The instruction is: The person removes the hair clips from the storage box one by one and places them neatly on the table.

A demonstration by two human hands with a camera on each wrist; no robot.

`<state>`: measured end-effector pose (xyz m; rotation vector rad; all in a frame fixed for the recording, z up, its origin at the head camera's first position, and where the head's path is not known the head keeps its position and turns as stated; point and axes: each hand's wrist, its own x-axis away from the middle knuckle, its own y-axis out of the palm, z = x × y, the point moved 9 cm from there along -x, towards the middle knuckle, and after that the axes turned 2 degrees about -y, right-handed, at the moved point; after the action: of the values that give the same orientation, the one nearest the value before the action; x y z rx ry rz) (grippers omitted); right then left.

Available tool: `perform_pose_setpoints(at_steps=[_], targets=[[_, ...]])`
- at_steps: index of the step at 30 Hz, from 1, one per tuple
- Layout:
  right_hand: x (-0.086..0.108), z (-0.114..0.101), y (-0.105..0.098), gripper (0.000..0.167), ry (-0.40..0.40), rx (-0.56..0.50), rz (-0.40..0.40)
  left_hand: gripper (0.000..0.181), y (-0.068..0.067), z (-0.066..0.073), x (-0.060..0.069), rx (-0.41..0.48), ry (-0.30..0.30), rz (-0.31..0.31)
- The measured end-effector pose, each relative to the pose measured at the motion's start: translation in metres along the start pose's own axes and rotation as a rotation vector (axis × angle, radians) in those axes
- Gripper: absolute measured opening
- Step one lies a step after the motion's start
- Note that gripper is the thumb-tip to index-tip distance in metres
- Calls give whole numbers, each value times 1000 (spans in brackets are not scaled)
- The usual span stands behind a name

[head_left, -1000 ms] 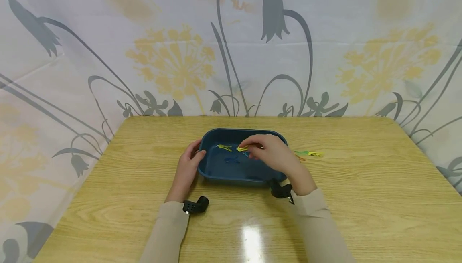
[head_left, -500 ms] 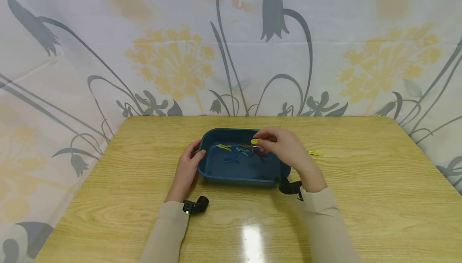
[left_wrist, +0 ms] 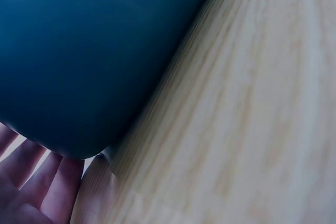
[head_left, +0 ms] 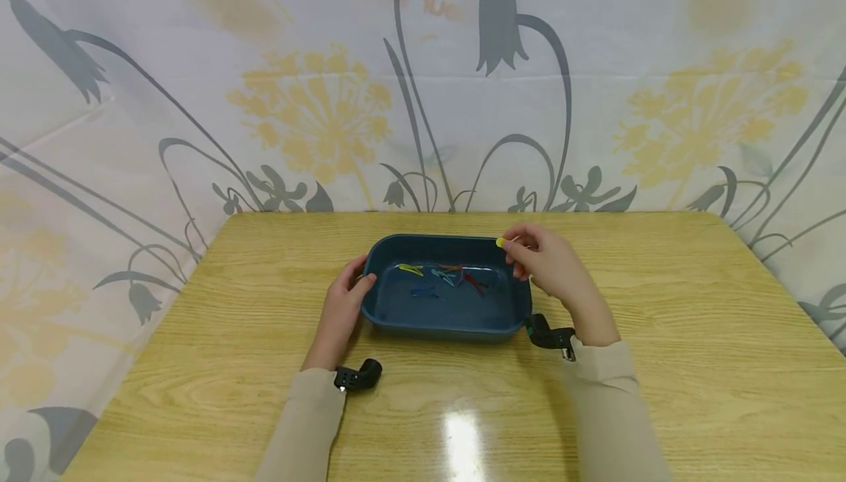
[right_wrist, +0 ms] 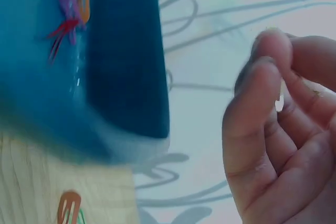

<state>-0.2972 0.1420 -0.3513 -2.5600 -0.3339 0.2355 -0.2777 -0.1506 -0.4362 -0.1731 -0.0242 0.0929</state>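
A dark blue plastic tub point(head_left: 449, 333) stands on the table. My left hand point(head_left: 344, 295) grips its left end, thumb at the rim; in the left wrist view the fingers point(left_wrist: 62, 187) lie along the outer wall. Over the back right corner, my right hand point(head_left: 545, 261) pinches a yellow hair clip point(head_left: 500, 242) between thumb and fingertips. Inside the tub lie several hair clips: a yellow one point(head_left: 411, 270), a light blue one point(head_left: 443, 276), a blue one point(head_left: 424, 292), a red one point(head_left: 474, 283), and an orange and a purple one point(right_wrist: 67, 3).
Beside the tub's right end, an orange hair clip point(right_wrist: 69, 207) lies on the table with a green one partly showing by it. My right hand mostly hides this spot in the head view. A flower-patterned cloth point(head_left: 436, 100) hangs behind the wooden table point(head_left: 423, 408).
My right hand has lifted the yellow hair clip out from inside the tub and carried it right and back to the far right corner. The left hand has stayed on the tub.
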Motion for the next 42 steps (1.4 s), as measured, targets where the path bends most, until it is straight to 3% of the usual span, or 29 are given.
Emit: perform_pose_setpoints(at_steps=[23,38,42], targets=[[10,58,-33,30,137,64,162,38,0,1,2,-22,-10,-1],[15,90,-33,38,295,-19,160,38,0,-1,1,-6,-8,-7],[16,98,-32,37,323,16,135,38,0,-1,0,-11,-3,-6]])
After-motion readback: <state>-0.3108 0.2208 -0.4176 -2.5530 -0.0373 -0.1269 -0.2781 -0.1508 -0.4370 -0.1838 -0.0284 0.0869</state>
